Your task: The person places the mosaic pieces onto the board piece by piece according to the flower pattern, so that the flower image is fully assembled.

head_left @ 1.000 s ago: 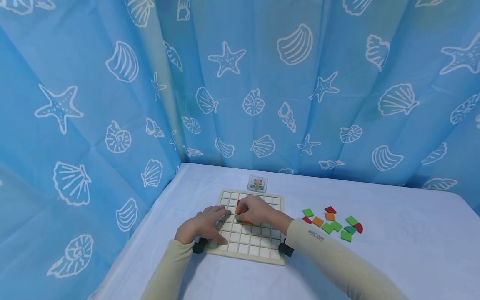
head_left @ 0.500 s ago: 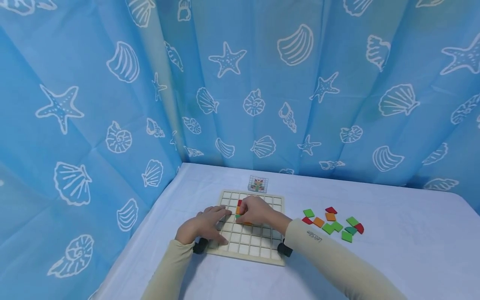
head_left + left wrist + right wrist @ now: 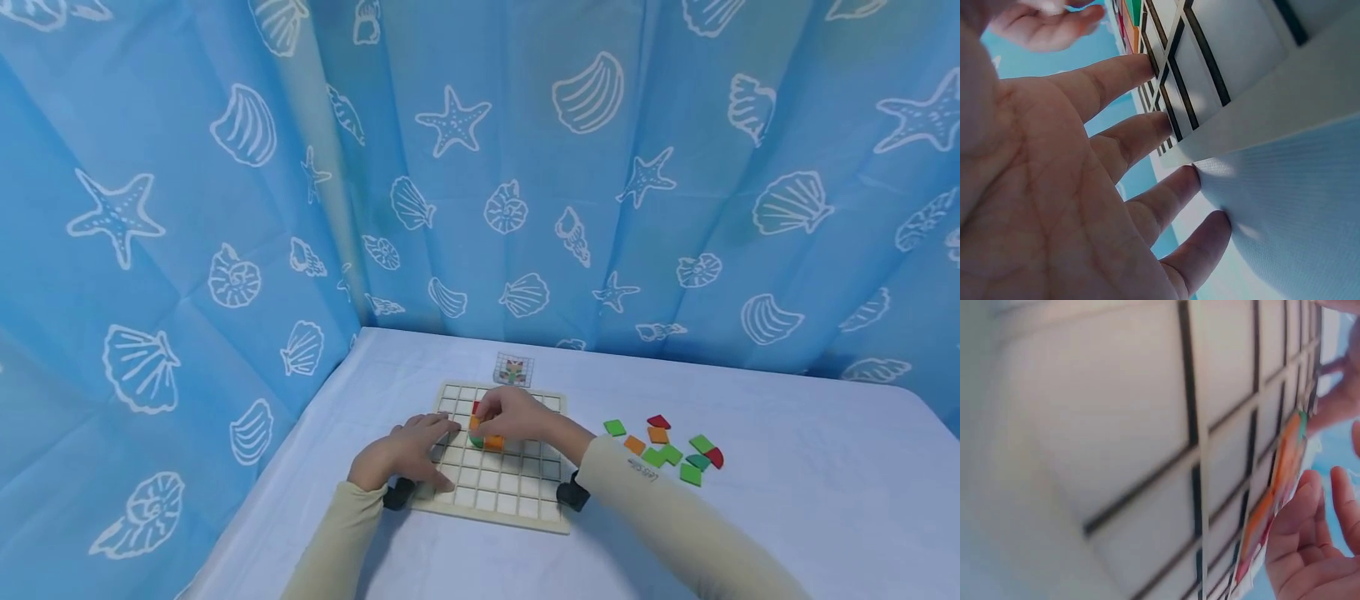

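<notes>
Right hand: fingers bent over toward the thumb, tips down at the small group of coloured tiles on the board. Grip only partly closed; whether a tile is pinched in it I cannot tell, as the knuckles hide the tips in the head view and the wrist view shows no clear hold.

Left hand: grip wide, fingers spread, no tile in it. In the left wrist view, two fingertips lie against the grid. Placement at the left side probably steadies the board against the right hand's pressure.

Under the right hand, in the far half and left of the middle: an orange tile, with a green tile just beside it and a red tile farther out, partly covered. The cells of the gridded board likely keep tiles square and in rows.

Just beyond the far edge: a small picture card bearing a coloured figure on a grid. Judged to be set there for glancing at without reaching.

Right of the board, well apart: loose tiles, among them a red fan-shaped piece, a green square and an orange square. Spread on the white-covered surface, presumably for easy right-hand pickup.
</notes>
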Demonstrator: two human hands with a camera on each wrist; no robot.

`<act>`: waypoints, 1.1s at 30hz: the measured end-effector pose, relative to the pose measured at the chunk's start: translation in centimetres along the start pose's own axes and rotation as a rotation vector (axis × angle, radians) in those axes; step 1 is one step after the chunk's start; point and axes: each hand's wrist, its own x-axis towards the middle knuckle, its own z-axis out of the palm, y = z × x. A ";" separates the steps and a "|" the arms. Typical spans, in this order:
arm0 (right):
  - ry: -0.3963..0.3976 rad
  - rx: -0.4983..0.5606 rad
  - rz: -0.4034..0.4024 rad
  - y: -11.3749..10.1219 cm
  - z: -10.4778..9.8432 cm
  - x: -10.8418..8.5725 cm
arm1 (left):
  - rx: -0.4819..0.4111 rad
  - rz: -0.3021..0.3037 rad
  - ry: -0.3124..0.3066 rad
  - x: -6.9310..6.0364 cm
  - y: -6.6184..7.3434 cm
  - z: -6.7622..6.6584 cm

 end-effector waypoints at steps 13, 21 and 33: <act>0.149 0.056 0.150 3.0 -5.3 -3.3 | 0.004 0.002 0.013 0.2 0.2 0.3; 0.206 -0.006 0.194 5.5 -8.3 -5.9 | -0.009 -0.024 0.017 0.2 0.1 0.3; 0.269 -0.091 0.288 9.4 -11.0 -10.1 | -0.024 -0.022 0.017 -0.1 0.0 0.5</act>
